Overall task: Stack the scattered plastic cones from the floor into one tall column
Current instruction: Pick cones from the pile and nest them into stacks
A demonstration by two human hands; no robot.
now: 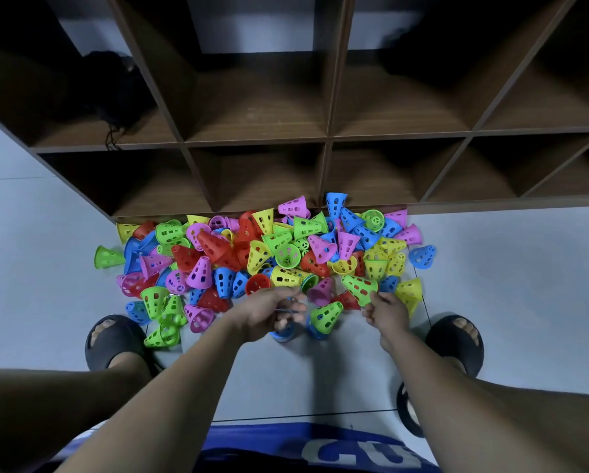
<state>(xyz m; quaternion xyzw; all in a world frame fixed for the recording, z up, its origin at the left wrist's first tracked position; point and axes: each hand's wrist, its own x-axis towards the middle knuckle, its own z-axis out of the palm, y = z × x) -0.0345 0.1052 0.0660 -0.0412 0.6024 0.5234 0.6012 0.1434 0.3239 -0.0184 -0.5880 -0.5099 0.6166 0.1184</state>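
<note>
Where the pile ends, right hand: pinches green cone, seemingly for stacking
Left hand: grips blue cone, likely the base

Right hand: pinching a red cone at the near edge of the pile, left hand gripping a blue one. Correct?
Wrong colour: the head view shows the right hand pinching a green cone, not red, at the near edge of the pile. The left hand does grip a blue cone.

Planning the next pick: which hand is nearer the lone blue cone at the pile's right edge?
Right. The right hand is a short way down and left of the lone blue cone; the left hand is much farther left.
</note>
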